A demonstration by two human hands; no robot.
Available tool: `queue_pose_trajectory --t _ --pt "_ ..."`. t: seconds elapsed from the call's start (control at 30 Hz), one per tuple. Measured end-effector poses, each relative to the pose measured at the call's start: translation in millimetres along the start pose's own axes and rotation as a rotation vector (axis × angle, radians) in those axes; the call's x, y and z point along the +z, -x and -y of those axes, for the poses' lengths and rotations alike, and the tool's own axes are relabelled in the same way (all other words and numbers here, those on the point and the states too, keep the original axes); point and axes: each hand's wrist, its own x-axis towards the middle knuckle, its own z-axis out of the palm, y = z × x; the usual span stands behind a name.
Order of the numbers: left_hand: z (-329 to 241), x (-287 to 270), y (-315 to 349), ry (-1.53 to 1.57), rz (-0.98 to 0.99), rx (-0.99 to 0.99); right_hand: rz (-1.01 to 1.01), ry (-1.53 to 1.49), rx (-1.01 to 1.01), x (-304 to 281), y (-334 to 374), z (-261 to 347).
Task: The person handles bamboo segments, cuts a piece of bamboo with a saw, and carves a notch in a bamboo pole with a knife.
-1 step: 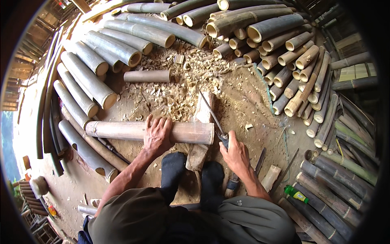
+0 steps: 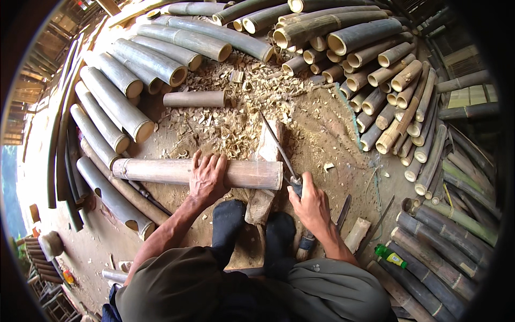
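Note:
A length of bamboo (image 2: pixel 147 170) lies crosswise in front of me, its right end over a wooden block (image 2: pixel 260 206). My left hand (image 2: pixel 208 177) grips it from above, fingers curled over the far side. My right hand (image 2: pixel 309 199) is closed round the dark handle of a long, thin-bladed tool (image 2: pixel 275 140). The blade slants up and left past the bamboo's right end, its tip over the pale slab (image 2: pixel 268 140) behind. I cannot tell whether the blade touches the bamboo. My feet in dark socks (image 2: pixel 227 220) flank the wooden block.
Shavings (image 2: pixel 241 96) and a short bamboo piece (image 2: pixel 194 100) lie ahead. Bamboo lengths (image 2: pixel 110 121) line the left, with stacked pieces (image 2: pixel 370 70) at the far right. Beside my right knee are a blade (image 2: pixel 344 212), a brush-like tool (image 2: pixel 307 244) and a green bottle (image 2: pixel 390 255).
The tool's tip has shifted slightly up and left, and my right hand has tilted a little with it. My left hand and the bamboo have hardly moved.

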Motion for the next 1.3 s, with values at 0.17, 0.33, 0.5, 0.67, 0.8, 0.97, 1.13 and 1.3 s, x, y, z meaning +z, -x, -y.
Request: queue_pose_trajectory --t 0.17,0.33,0.5,0.67,0.8,0.97,1.13,1.3 --pt "-5 6 1 -0.015 -0.021 0.007 -0.019 -0.009 -0.052 36 1 -38" --pt "-8 -24 -18 0.069 0.358 -0.110 0.150 0.010 0.106 10 1 -31" --pt "19 -29 -48 0.108 0.634 -0.036 -0.149 -0.142 -0.133 5 1 -9" --pt "15 -22 -29 0.142 0.494 -0.066 0.151 0.089 0.032 29 -5 -44" --pt "18 -17 -22 0.123 0.329 -0.026 0.048 -0.083 0.014 2 0 3" --pt "12 -16 -24 0.096 0.304 -0.021 -0.043 -0.088 -0.038 25 3 -18" --pt "14 -16 -22 0.107 0.309 -0.030 0.070 -0.002 0.057 8 -1 1" --pt "10 -19 -23 0.110 0.280 -0.017 -0.216 -0.164 -0.282 -9 5 10"
